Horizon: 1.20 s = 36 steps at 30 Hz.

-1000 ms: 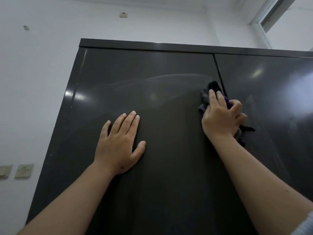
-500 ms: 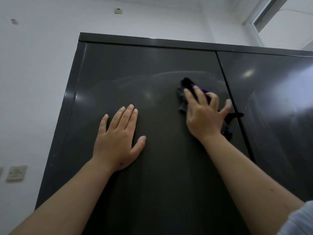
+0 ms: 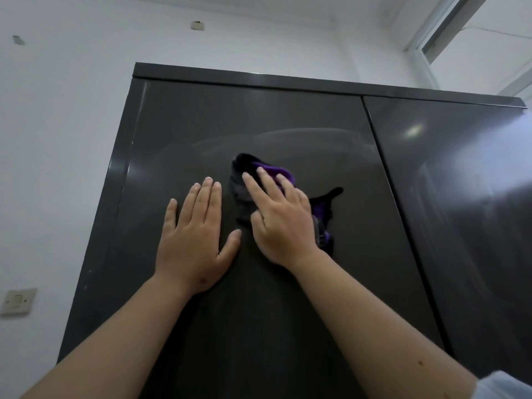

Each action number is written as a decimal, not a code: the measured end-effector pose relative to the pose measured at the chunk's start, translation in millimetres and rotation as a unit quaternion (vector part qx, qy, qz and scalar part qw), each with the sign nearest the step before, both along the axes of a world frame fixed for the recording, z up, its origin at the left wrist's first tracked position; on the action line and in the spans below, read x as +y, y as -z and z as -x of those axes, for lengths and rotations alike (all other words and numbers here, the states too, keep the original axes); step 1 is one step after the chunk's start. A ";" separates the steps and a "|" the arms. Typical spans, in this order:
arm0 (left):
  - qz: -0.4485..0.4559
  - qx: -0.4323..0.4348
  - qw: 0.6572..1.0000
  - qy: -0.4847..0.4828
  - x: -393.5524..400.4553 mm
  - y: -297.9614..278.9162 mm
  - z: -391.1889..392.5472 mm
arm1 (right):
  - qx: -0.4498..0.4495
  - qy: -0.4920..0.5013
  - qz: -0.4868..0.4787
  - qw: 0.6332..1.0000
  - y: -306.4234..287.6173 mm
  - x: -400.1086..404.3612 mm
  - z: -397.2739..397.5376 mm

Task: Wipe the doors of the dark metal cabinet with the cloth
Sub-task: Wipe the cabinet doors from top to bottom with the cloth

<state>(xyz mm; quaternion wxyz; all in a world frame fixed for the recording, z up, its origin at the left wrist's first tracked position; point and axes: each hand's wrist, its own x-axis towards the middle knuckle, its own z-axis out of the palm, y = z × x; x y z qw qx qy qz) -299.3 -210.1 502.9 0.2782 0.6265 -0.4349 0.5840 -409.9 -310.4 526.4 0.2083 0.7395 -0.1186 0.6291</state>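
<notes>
A tall dark metal cabinet fills the view, with a left door (image 3: 259,116) and a right door (image 3: 460,182) split by a vertical seam. My right hand (image 3: 282,220) presses a dark cloth with purple patches (image 3: 244,180) flat against the upper middle of the left door; most of the cloth is hidden under the palm. My left hand (image 3: 195,237) rests flat on the same door just to the left, fingers apart, its thumb almost touching the right hand. A curved wipe smear shows on the door above the cloth.
A white wall (image 3: 57,139) stands left of the cabinet with a light switch (image 3: 17,301) low down. A window frame (image 3: 443,27) runs across the top right corner. The cabinet's top edge (image 3: 288,79) lies above the hands.
My right hand has slid the cloth leftward from the seam between the doors to the middle of the left door, ending next to my left hand, which stayed flat in place.
</notes>
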 end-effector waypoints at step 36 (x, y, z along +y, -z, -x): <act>-0.007 0.010 1.000 0.008 26.2 -7.3 20.3 | 0.048 0.036 0.006 0.998 10.3 -21.4 42.1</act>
